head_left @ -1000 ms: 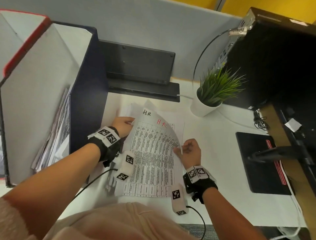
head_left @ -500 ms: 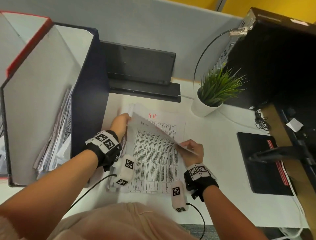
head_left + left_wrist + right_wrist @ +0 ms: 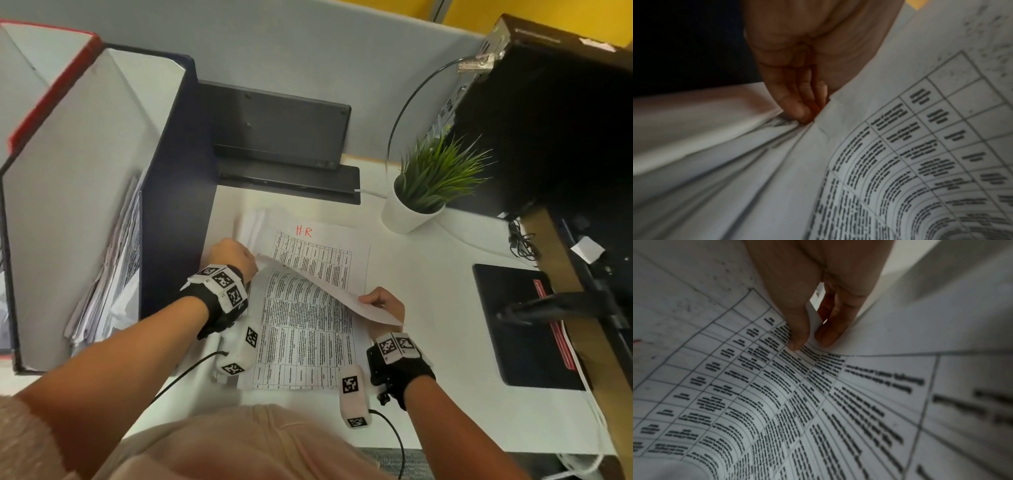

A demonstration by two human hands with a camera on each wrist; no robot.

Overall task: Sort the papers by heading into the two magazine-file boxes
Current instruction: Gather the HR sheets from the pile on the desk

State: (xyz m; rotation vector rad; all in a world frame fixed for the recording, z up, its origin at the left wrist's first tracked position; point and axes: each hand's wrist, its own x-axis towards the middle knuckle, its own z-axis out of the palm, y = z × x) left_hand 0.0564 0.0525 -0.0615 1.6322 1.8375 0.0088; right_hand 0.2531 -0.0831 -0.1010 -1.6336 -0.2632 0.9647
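I've got the top sheet (image 3: 346, 294) pinched at opposite corners, left hand (image 3: 236, 255) far-left, right hand (image 3: 385, 303) near-right, lifted off the HR stack (image 3: 325, 253) mid-desk to clear it for the box (image 3: 102, 205) at left.

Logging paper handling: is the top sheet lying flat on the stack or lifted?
Lifted: the top sheet curls up off the stack, with both hands pinching its edges.

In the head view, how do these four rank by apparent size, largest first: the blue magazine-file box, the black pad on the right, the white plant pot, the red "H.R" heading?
1. blue magazine-file box, though nearness to the camera enlarges it
2. black pad
3. white plant pot
4. red "H.R" heading
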